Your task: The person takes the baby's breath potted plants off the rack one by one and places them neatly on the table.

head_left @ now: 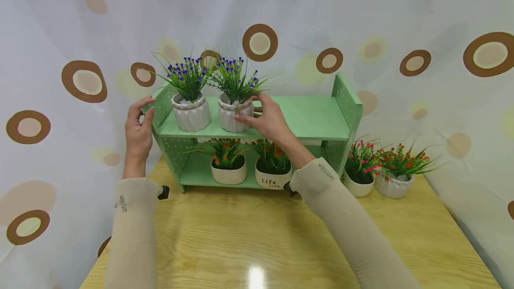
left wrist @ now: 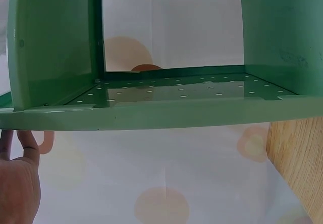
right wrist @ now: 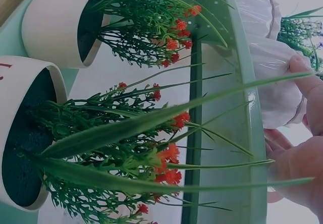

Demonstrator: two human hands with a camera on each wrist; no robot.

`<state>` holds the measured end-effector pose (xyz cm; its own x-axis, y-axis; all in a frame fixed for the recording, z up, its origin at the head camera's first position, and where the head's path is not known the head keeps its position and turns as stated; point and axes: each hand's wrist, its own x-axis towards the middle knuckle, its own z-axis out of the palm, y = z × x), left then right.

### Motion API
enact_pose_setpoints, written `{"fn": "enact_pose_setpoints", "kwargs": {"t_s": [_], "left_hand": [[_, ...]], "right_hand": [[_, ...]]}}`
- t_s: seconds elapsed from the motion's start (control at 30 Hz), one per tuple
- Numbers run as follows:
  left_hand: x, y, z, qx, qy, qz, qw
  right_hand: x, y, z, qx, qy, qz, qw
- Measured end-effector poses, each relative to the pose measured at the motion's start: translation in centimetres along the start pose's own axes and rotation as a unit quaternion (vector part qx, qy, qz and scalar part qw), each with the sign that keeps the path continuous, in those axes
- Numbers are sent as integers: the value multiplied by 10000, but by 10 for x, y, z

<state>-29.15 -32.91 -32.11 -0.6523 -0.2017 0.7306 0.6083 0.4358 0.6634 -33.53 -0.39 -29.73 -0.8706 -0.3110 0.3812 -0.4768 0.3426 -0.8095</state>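
Note:
My right hand (head_left: 270,121) holds the rim of a white fluted pot (head_left: 229,118) with purple flowers, thumb on its twine bow and fingers round the far side. The pot stands on the top board of a green two-tier shelf (head_left: 311,117). A matching purple-flowered pot (head_left: 192,117) is just left of it. At the shelf's left end, my left hand (head_left: 138,137) grips the front edge of the side panel (head_left: 162,106). In the right wrist view the thumb lies against the white pot (right wrist: 275,85). The left wrist view shows fingertips at the green panel (left wrist: 166,115).
Two cream pots, one plain (head_left: 229,175) and one lettered (head_left: 273,179), hold orange-red flowers on the lower tier. Right of the shelf, a cream pot (head_left: 358,186) with pink flowers and a white pot (head_left: 393,187) with red flowers stand on the wooden table (head_left: 241,235). A patterned curtain hangs behind.

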Motion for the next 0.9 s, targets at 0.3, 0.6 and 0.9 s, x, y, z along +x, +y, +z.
{"fn": "enact_pose_setpoints", "kwargs": {"t_s": [0.3, 0.6, 0.9], "left_hand": [[-1, -1, 2, -65, 45, 16, 10000], [0, -1, 2, -39, 38, 33, 10000], [0, -1, 2, -33, 22, -4, 10000]], "right_hand": [[-1, 2, -4, 27, 93, -312, 9995], [-2, 3, -8, 595, 114, -86, 9981], [-7, 3, -13, 771, 149, 11, 9969]]}}
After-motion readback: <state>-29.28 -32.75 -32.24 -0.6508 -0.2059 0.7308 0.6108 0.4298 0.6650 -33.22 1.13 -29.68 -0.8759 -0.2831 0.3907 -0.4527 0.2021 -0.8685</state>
